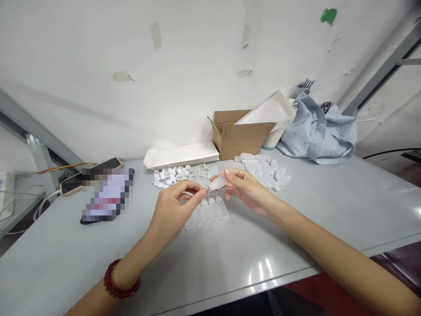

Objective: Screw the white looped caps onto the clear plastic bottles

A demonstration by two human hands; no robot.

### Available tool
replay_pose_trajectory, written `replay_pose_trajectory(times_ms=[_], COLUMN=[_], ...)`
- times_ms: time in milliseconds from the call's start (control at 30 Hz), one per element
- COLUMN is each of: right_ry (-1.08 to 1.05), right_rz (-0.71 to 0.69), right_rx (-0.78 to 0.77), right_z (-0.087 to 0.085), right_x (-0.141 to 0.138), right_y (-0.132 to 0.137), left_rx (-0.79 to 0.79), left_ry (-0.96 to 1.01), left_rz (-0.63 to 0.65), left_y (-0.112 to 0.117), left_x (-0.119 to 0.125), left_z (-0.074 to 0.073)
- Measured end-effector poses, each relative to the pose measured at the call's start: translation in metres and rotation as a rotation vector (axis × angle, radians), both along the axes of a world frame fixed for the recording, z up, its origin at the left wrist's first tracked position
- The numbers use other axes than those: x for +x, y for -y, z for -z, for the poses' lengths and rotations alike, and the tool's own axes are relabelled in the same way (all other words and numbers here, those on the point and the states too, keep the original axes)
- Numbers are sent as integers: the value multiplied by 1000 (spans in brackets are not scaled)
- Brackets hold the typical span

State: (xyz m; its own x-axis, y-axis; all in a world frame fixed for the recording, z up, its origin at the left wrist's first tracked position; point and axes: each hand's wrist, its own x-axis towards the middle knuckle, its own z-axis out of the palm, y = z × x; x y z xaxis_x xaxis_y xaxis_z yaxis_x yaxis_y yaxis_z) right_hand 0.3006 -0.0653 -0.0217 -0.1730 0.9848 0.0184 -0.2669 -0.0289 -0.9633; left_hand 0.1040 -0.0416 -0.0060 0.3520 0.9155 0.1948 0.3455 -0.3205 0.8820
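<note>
One tube (218,183) is held in the right hand (245,189) above the table (263,245), well back from its front edge, while the left hand (174,208) pinches what looks like a cord (206,187) just beside it. Joining them seems the step, calling for careful alignment; I can read no writing.

Hands (174,208): 2. Phones (108,195): 2. Cardboard box (243,141): 1. Cloth bag (317,131): 1. Bracelet (112,287): 1. White caps (169,175), frosted tubes (261,170): many each, overlapping; exact counts not obtainable.

Hands (173,208) holding frosted tube (217,182), grey table (263,245)
</note>
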Motion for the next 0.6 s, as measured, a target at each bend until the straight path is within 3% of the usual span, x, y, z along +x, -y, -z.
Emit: replay_pose_trajectory(times_ms=[167,600], right_ry=[113,134], right_rz=[115,126], right_rx=[6,30], right_z=[-5,-4], right_x=[-1,-7], right_y=[1,3], left_rx=[13,171], left_ry=[97,147], left_rz=[-62,-37], left_y=[4,8], left_x=[4,9], left_z=[4,10])
